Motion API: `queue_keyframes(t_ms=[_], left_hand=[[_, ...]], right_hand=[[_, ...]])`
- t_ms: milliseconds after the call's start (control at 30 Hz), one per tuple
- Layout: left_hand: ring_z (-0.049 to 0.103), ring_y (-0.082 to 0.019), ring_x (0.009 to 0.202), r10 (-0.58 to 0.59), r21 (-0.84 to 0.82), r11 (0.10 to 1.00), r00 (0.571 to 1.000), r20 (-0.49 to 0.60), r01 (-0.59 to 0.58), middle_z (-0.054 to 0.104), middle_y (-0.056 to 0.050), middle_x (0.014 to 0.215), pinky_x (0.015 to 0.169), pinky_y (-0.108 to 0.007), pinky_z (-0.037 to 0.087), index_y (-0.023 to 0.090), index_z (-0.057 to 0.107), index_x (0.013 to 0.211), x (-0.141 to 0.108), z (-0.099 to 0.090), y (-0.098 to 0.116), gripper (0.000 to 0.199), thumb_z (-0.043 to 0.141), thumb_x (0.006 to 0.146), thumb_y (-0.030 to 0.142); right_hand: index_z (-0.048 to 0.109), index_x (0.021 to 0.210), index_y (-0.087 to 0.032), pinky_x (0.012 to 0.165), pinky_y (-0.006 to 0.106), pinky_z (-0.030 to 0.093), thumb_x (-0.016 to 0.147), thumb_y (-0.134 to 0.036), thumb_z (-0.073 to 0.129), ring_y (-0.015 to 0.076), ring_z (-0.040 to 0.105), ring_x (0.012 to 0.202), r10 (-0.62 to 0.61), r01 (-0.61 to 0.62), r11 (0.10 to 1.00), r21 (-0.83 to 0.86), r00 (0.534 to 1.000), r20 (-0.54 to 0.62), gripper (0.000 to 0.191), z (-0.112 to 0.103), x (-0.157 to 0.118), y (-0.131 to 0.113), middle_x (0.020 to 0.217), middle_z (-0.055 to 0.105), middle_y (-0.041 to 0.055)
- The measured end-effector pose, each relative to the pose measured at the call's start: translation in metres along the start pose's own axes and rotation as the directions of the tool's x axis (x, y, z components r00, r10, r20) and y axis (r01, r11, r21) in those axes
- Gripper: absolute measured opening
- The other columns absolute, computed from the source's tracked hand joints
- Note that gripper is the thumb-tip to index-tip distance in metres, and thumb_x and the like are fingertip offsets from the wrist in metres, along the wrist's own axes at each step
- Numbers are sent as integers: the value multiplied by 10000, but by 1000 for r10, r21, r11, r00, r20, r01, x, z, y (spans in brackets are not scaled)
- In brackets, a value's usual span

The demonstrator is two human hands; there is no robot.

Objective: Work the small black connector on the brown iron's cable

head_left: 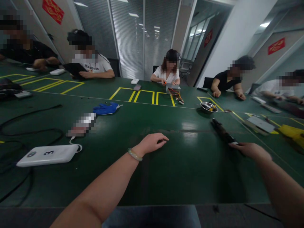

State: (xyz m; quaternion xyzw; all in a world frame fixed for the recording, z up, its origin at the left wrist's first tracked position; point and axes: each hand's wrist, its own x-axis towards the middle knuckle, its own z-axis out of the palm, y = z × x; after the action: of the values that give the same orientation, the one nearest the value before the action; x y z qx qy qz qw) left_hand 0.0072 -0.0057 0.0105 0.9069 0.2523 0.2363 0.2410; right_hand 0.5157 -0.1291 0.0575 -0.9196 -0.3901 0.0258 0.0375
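Note:
My left hand (pixel 153 142), with a pale bangle (pixel 135 155) at the wrist, hovers over or rests on the green table (pixel 180 177); which of the two I cannot tell. Its fingers are loosely bent, with a small gap between them and nothing visible inside. Off to the right, my right hand (pixel 254 152) is closed around the near end of a long black object (pixel 223 132), blurred, that resembles a folded umbrella. The object points away from me, tilted to the left. Part of my right fingers is hidden.
On the left lie a white power bank (pixel 49 155), a cabled phone (pixel 82 125), a blue glove (pixel 106 108) and black cables (pixel 30 129). A metal bowl (pixel 209 110) of small parts stands ahead right. A person (pixel 167 71) across the table handles a metal box (pixel 173 88) with wires; other people sit around.

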Motion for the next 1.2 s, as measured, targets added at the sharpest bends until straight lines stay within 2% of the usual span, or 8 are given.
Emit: queue_keyframes(t_ms=[133, 300, 533, 633, 833, 933, 1033, 1200], left_hand=[[618, -158, 1017, -14, -4, 1000, 1000, -24, 13, 653, -1, 1145, 909, -303, 496, 272, 620, 1172, 0, 0, -2, 259, 506, 941, 295], [544, -176, 1185, -45, 35, 998, 984, -170, 52, 593, -11, 1274, 1029, -367, 451, 288, 525, 1302, 1, -2, -3, 357, 493, 946, 284], [511, -190, 1226, -38, 126, 988, 941, -337, 85, 576, -42, 1305, 1079, -400, 405, 240, 511, 1321, 3, -5, -2, 368, 458, 966, 319], [555, -199, 1165, -90, 165, 973, 928, -362, 159, 619, -42, 1245, 1029, -404, 438, 239, 566, 1258, 2, -5, -6, 331, 387, 992, 325], [600, -182, 1081, -154, 195, 953, 923, -353, 234, 658, -24, 1171, 962, -347, 469, 236, 623, 1164, -1, -6, -17, 351, 318, 1010, 314], [616, -187, 1039, -140, 225, 950, 938, -317, 218, 670, -24, 1131, 939, -359, 475, 238, 631, 1143, 0, -6, -17, 317, 365, 995, 330], [625, -202, 1000, -117, 270, 945, 959, -257, 187, 680, -31, 1082, 912, -391, 477, 236, 641, 1107, 1, -7, -12, 274, 442, 962, 357], [599, -234, 1054, -46, 322, 942, 988, -149, 92, 669, -40, 1096, 955, -439, 442, 234, 640, 1072, 0, -8, -1, 235, 569, 881, 350]], right_hand=[[725, 1129, -294, 628, 365, 422, 780, -757, 548, 329, 619, 864, -147, 154, 987, -46, 980, 132, 606, 27, 7, -81, 1001, 667, 156], [725, 1089, -311, 605, 291, 407, 789, -711, 567, 275, 615, 794, -416, 426, 902, -73, 902, 119, 525, 35, -41, -180, 859, 668, 72], [709, 1099, -293, 647, 287, 422, 809, -581, 637, 230, 608, 775, -803, 798, 596, 92, 596, 30, 415, 55, -139, -277, 875, 663, 55], [706, 1081, -265, 744, 303, 449, 802, -499, 678, 248, 609, 885, -854, 850, 510, 132, 518, -35, 366, 67, -169, -303, 965, 662, 70], [478, 1407, -269, 863, 331, 447, 794, -484, 734, 234, 579, 984, -866, 823, 426, 376, 491, -94, 698, 68, -163, -298, 1128, 604, 80], [337, 1490, -258, 841, 314, 460, 857, -479, 679, 197, 590, 950, -805, 677, 486, 552, 593, -18, 752, 65, -135, -264, 1162, 593, 78], [426, 1427, -193, 784, 294, 475, 898, -454, 632, 185, 613, 893, -689, 487, 640, 594, 706, 163, 625, 66, -110, -229, 1158, 611, 89], [609, 1199, -158, 629, 271, 456, 863, -514, 658, 184, 625, 727, -600, 388, 760, 520, 727, 333, 492, 65, -101, -208, 923, 677, 76]])
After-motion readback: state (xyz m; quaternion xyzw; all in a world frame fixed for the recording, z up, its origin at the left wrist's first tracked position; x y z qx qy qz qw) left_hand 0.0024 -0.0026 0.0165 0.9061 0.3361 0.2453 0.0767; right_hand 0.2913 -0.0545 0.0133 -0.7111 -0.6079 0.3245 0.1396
